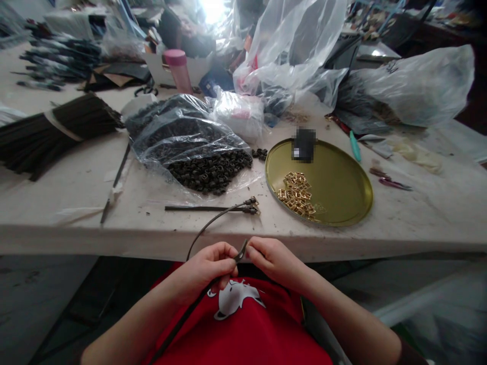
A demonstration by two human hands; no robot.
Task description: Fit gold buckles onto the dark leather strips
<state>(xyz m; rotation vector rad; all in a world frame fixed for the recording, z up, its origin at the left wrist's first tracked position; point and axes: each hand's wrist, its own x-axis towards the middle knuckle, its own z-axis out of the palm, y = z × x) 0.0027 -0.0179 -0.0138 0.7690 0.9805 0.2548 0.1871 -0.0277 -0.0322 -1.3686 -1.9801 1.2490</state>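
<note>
My left hand (215, 263) is closed around a dark narrow strap (182, 322), close to its end. The strap's tip pokes out between the thumb and fingers, and its length runs down over the red apron. Just right of that tip, my right hand (272, 258) is closed in a pinch; what sits between its fingertips is hidden. Beyond the hands lie two dark straps (205, 208) with gold buckles and black loops at their right ends; one curves down behind my left hand. A round gold-coloured tray (342, 187) holds a heap of small gold buckles (297, 195).
Black strap loops (213, 172) spill from a clear plastic bag (182, 121). A tied bundle of dark straps (30, 132) lies at left. Behind stand a pink-lidded bottle (178, 71) and plastic bags. Small snips (393, 183) and a teal-handled tool (355, 146) lie right of the tray.
</note>
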